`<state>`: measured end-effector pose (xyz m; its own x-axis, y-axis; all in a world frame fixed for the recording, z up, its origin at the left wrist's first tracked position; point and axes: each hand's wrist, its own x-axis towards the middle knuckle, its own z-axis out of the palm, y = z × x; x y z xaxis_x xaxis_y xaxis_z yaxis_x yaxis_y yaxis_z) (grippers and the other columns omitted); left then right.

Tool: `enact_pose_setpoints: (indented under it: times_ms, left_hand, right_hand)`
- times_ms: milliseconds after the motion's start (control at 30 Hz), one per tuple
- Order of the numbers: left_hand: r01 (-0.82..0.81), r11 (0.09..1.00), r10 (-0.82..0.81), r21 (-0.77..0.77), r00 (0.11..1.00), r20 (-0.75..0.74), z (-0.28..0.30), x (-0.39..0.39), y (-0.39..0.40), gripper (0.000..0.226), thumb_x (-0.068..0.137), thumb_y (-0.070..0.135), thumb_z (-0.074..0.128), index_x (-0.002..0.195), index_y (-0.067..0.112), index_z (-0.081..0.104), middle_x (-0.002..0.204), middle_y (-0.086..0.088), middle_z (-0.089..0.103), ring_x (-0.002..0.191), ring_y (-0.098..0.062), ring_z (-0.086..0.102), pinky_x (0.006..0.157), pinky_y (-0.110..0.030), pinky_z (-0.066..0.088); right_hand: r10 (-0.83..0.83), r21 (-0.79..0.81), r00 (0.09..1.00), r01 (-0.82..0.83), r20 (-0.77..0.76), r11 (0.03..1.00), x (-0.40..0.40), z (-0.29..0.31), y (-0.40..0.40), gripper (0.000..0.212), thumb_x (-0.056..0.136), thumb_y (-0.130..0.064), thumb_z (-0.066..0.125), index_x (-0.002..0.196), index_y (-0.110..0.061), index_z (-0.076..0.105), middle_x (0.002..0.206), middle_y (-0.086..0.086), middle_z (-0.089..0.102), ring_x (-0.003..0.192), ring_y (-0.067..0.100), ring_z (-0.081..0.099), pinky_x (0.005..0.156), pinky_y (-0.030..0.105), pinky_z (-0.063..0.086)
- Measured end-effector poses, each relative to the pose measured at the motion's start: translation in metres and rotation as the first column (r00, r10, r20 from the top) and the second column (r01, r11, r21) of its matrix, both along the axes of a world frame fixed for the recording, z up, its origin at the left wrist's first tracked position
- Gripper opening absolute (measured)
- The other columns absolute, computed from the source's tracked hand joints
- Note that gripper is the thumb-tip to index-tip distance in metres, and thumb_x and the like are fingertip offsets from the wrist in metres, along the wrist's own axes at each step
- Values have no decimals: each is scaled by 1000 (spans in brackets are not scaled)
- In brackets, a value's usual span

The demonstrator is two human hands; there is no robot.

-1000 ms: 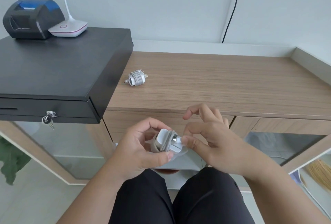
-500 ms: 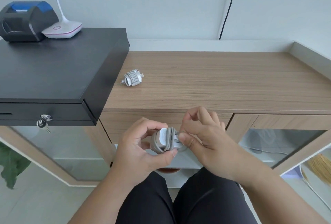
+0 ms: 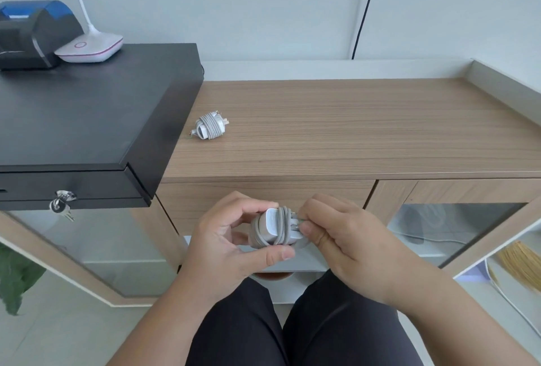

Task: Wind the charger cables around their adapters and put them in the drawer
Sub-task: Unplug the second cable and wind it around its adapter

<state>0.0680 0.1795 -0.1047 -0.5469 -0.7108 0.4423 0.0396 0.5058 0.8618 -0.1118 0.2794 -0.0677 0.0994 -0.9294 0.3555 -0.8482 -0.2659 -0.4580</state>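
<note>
My left hand [image 3: 225, 244] grips a white charger adapter [image 3: 273, 228] with grey cable wound around it, held above my lap in front of the wooden counter. My right hand [image 3: 341, 237] pinches the cable end at the adapter's right side, by the plug prongs. A second white adapter [image 3: 210, 126], its cable fully wound, lies on the wooden countertop [image 3: 351, 131] beside the black cash drawer [image 3: 82, 119]. The wooden drawer front [image 3: 263, 193] below the counter edge, just behind my hands, is closed.
The black cash drawer has keys [image 3: 62, 204] in its lock. A black and blue printer [image 3: 32, 33] and a white lamp base [image 3: 90, 48] stand on it. Glass cabinet doors [image 3: 439, 228] sit under the counter. A black cord [image 3: 364, 8] runs down the wall.
My right hand's fingers have closed down onto the cable end at the adapter, and both hands sit slightly closer to the drawer front. The adapter on the counter has not moved.
</note>
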Motion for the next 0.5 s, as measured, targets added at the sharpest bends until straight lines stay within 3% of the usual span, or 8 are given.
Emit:
enact_pose_setpoints:
  times_ms: [67, 167, 233, 367, 433, 500]
  left_hand:
    - [16, 1000, -16, -4, 1000, -1, 0, -2, 1, 48, 59, 38, 89, 102, 32, 70, 91, 4, 64, 86, -25, 63, 75, -31, 53]
    - [26, 999, -26, -31, 1000, -8, -1, -3, 2, 48, 59, 38, 90, 103, 30, 70, 90, 4, 64, 85, -24, 62, 76, -36, 53]
    - [25, 999, -25, -45, 1000, -7, 0, -3, 1, 49, 59, 37, 90, 103, 28, 70, 90, 5, 64, 85, -24, 62, 76, -38, 53]
    - [42, 998, -43, -37, 999, -26, 0, -2, 2, 49, 59, 38, 90, 103, 27, 71, 90, 7, 63, 84, -21, 63, 74, -30, 52]
    - [67, 996, -63, 63, 996, -65, -1, -3, 3, 49, 58, 40, 91, 102, 29, 71, 90, 4, 64, 85, -24, 64, 72, -33, 54]
    - [113, 976, -88, 186, 986, -138, -1, -4, 6, 49, 56, 41, 92, 99, 29, 72, 92, 0, 65, 89, -27, 65, 71, -35, 56]
  right_hand:
    - [15, -21, 998, -16, -55, 1000, -2, 4, 0, 20, 97, -27, 38, 80, -18, 46, 75, -13, 42, 68, 10, 40, 63, 20, 35]
    - [10, -37, 991, -15, -132, 999, -3, 6, -1, 19, 95, -26, 39, 77, -19, 41, 71, -13, 39, 64, 13, 41, 57, 26, 39]
    - [1, -19, 994, -3, -109, 1000, -2, 7, -1, 20, 94, -26, 40, 75, -22, 36, 68, -14, 38, 62, 10, 40, 55, 24, 36]
    - [0, 86, 966, -23, 259, 996, -1, 2, 2, 22, 94, -23, 50, 73, -17, 48, 62, -12, 43, 57, 8, 41, 55, 14, 30]
    - [-48, 100, 837, -7, 544, 995, 1, -1, 3, 21, 91, -28, 61, 72, -19, 59, 62, -5, 53, 57, 5, 44, 56, 18, 36]
    - [-107, 119, 637, 24, 764, 993, 5, -1, 2, 19, 82, -30, 73, 72, -15, 69, 65, 0, 64, 58, 10, 49, 54, 22, 41]
